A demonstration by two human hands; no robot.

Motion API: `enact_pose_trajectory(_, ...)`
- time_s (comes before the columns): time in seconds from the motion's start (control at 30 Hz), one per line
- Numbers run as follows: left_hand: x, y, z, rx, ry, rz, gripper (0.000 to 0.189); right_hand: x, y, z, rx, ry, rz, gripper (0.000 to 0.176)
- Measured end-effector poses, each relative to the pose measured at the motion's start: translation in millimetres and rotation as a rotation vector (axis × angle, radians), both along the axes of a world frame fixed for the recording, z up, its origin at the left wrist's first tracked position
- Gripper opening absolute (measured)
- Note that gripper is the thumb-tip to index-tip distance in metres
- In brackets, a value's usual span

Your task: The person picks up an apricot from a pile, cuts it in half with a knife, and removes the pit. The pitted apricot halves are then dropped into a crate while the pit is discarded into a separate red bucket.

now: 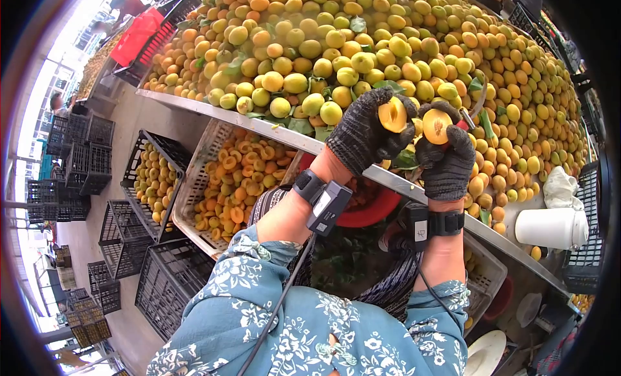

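My left hand [369,131], in a dark knitted glove, is closed on an apricot half [392,115] whose hollow cut face shows. Close beside it on the right, my right hand [447,157], gloved the same way, grips another apricot half [436,126] with the pit in its flesh. A small curved knife [479,100] with a red part sticks out by the fingers of my right hand. The two halves are apart. Both hands are over the metal edge [398,181] of a table heaped with whole apricots [336,38].
A pale crate [187,204] of apricot halves stands below the table at left, beside a black crate [183,157] of whole apricots. A red basin [372,211] is under my wrists. Farther left are stacked black crates [84,166]. A white bucket [546,228] sits at right.
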State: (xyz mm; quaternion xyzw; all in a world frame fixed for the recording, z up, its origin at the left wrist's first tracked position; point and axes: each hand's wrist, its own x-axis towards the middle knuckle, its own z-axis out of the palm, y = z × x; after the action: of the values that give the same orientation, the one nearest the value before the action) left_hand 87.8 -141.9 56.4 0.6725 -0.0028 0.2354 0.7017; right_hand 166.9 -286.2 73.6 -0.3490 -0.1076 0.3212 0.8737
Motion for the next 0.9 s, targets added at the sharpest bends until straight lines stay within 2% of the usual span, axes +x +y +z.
enact_pose_trajectory(0.13,0.8,7.9,-2.1,0.102,-0.038,-0.048,0.031,2.9,-0.5,-7.4,0.023,0.057,-0.014,0.042)
enact_pose_trajectory(0.2,-1.4,10.3,1.4,-0.205,0.044,-0.109,0.034,2.9,-1.1,-8.4,0.02,0.064,0.0,0.042)
enact_pose_trajectory(0.23,-4.6,13.5,5.3,-0.205,0.045,-0.106,0.034,2.1,0.0,-6.8,-0.002,0.012,0.0,0.042)
enact_pose_trajectory(0.3,-13.8,22.9,14.9,0.194,0.077,0.044,0.027,1.5,4.2,-4.3,-0.016,-0.036,0.017,0.042)
enact_pose_trajectory(0.33,-15.0,33.6,10.9,-0.295,0.073,-0.033,0.022,3.0,4.2,-4.8,-0.028,-0.064,0.021,0.042)
enact_pose_trajectory(0.4,-35.8,59.5,24.1,-0.379,0.232,-0.083,0.028,5.6,5.1,-11.5,-0.058,-0.073,0.034,0.043)
enact_pose_trajectory(0.43,-48.6,67.6,31.8,-0.271,0.206,-0.007,0.033,3.1,7.4,-9.5,-0.076,-0.086,0.041,0.044)
enact_pose_trajectory(0.5,-75.8,95.7,48.5,-0.159,0.409,0.068,0.031,6.8,6.7,-13.1,-0.056,-0.088,0.101,0.044)
enact_pose_trajectory(0.53,-94.8,105.6,58.3,0.106,0.45,0.092,0.034,4.8,8.9,-10.8,-0.054,-0.09,0.104,0.044)
enact_pose_trajectory(0.6,-130.4,133.3,55.1,0.23,0.817,0.112,0.039,-2.2,11.6,-3.0,-0.11,-0.067,0.067,0.043)
enact_pose_trajectory(0.63,-144.3,141.3,47.8,0.465,0.681,0.122,0.033,-2.8,10.1,0.3,-0.086,-0.056,0.114,0.041)
enact_pose_trajectory(0.67,-150.0,140.2,49.1,0.464,0.678,0.117,0.033,-5.9,12.0,3.3,-0.088,-0.058,0.11,0.041)
enact_pose_trajectory(0.73,-156.0,132.2,57.6,0.032,0.565,0.319,0.023,-13.3,18.6,8.2,-0.055,-0.036,0.084,0.042)
enact_pose_trajectory(0.77,-147.9,125.6,58.4,-0.061,0.545,0.338,0.026,-13.2,21.6,4.9,-0.009,-0.024,0.087,0.044)
enact_pose_trajectory(0.83,-115.9,88.9,71.3,0.116,0.513,0.228,0.024,-17.0,26.6,5.3,0.029,-0.023,0.1,0.045)
enact_pose_trajectory(0.87,-98.0,70.1,67.7,-0.005,0.471,0.149,0.024,-18.9,27.9,5.6,0.07,-0.014,0.109,0.045)
enact_pose_trajectory(0.9,-80.7,63.8,50.4,-0.002,0.392,0.017,0.024,-18.5,29.0,5.1,0.078,-0.01,0.123,0.046)
